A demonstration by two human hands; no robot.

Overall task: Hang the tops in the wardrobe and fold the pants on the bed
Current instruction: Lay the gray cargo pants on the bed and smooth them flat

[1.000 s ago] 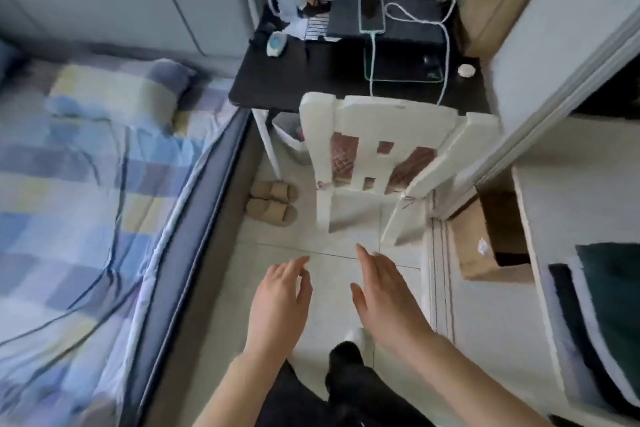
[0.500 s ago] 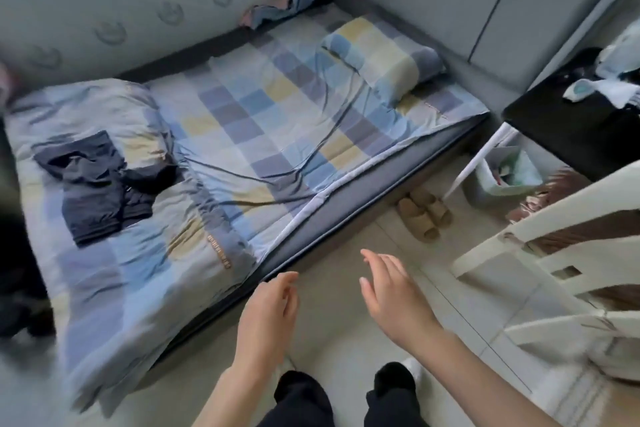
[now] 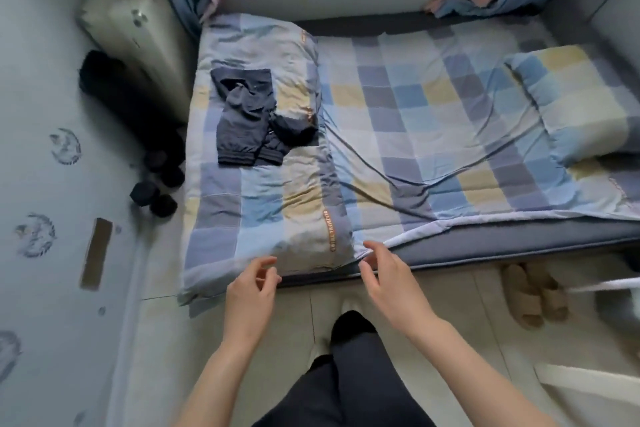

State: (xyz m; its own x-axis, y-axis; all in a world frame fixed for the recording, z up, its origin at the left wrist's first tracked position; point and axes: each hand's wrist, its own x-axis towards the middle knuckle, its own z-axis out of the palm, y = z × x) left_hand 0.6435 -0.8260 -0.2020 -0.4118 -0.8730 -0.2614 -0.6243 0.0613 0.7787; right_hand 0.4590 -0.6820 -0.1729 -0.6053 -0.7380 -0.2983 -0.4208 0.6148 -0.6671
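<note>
Checkered bed [image 3: 433,135]: dark pants [image 3: 247,121] crumpled on folded quilt [image 3: 263,204] near far-left corner. Left hand [image 3: 250,298], right hand [image 3: 388,282] at near edge, fingers loosely spread, holding nothing.

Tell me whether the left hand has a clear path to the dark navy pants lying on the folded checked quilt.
Probably yes: the left hand is empty, and nothing lies between it and the dark navy pants on the folded checked quilt. They sit far up the bed, so leaning forward looks necessary.
</note>
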